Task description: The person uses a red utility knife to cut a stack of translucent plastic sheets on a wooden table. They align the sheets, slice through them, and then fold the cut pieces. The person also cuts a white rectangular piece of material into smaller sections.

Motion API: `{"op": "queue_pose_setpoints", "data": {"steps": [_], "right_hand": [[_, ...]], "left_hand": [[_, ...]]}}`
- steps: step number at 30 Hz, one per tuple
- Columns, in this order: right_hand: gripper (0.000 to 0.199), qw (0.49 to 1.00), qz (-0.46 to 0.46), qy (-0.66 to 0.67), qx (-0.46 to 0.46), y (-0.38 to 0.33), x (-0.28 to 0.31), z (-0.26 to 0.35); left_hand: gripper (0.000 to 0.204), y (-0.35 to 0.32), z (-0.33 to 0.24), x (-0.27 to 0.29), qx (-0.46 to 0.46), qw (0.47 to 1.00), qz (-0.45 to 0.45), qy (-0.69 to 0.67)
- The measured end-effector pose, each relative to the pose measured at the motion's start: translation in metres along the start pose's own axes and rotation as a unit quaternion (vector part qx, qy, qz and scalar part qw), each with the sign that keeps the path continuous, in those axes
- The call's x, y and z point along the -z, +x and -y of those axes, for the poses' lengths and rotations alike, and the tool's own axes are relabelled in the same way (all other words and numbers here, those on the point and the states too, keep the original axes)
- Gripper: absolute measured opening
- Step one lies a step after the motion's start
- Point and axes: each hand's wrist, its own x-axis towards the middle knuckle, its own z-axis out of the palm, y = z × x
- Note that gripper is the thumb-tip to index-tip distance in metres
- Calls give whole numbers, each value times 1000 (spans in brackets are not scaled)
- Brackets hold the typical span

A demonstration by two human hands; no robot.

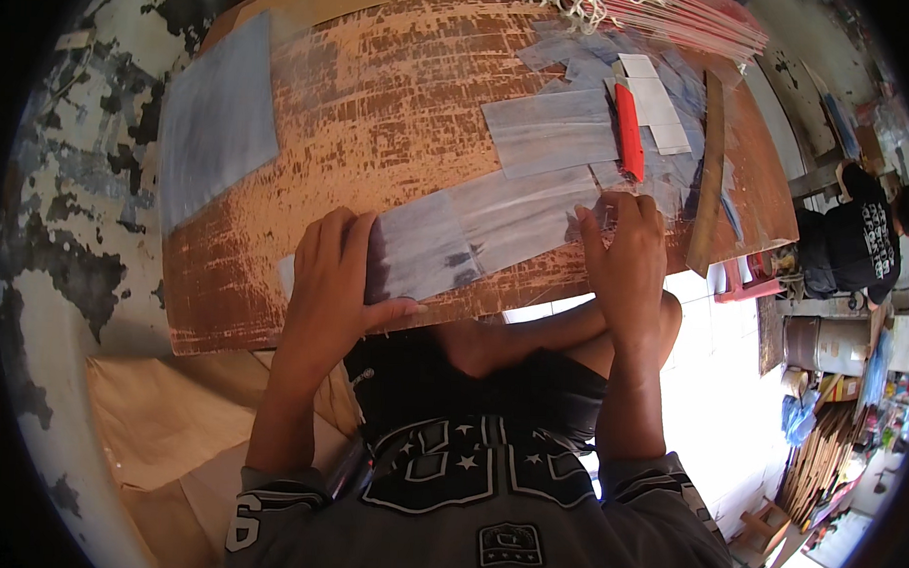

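Note:
A long strip of cloudy, see-through plastic sheet (522, 221) lies slantwise along the near edge of the worn wooden table. My left hand (330, 265) spans its left end, fingers together at the far edge and thumb at the near edge. At the right end my right hand (624, 250) has its fingers curled and its thumb on the strip; what is under those fingers is hidden. Just beyond the right hand lies a red cutter-like tool (628, 133), beside a white jointed strip (653, 106). Another plastic piece (550, 132) lies left of the red tool.
A large greyish plastic sheet (220, 116) covers the table's far left. Loose plastic pieces (673, 181) and a wooden slat (707, 173) lie at the right. White string (574, 6) and thin red rods (674, 26) lie at the back. Another person (862, 238) is at far right.

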Motion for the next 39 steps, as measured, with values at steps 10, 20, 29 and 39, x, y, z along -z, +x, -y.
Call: {"op": "queue_pose_setpoints", "data": {"steps": [10,20,29,39], "right_hand": [[29,970,31,211,-120,7,-10,-20],[35,827,72,498,-251,14,-5,-4],[34,793,72,552,-247,14,-13,-10],[33,828,97,520,-189,8,-12,-9]], "left_hand": [[111,0,7,-6,0,1000,-17,-4],[109,-2,8,-2,-4,1000,-3,2],[103,-1,10,-2,-36,999,-35,-14],[52,44,10,-16,-44,995,-65,-59]]}}
